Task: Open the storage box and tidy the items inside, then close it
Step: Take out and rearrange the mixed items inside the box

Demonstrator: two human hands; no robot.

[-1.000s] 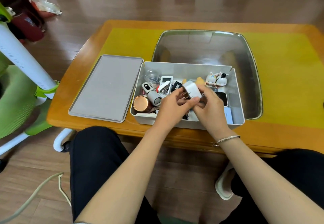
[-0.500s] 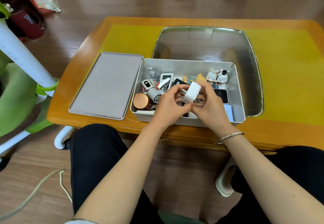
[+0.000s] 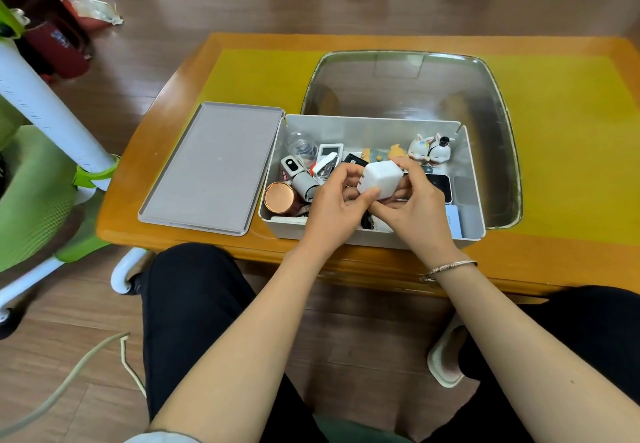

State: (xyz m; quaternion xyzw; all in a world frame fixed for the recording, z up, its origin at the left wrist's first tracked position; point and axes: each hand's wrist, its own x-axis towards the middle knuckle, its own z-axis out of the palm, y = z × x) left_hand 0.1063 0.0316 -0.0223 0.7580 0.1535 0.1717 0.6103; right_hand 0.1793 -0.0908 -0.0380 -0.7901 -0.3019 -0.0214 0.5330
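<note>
above the open storage box (image 3: pixel 372 234), both hands, left (image 3: pixel 334 200) and right (image 3: pixel 414 205), grasp the white charger (image 3: pixel 381 179), probably to fold its prongs before putting it back.

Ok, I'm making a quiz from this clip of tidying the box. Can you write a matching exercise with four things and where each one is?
Things:
1. lid
2. white charger cube
3. copper-topped can
4. two fox figurines

Places:
A. box's far right corner
B. flat on the table, left of the box
C. held in both hands
D. box's near left corner

Pairs: 1-B, 2-C, 3-D, 4-A
</note>
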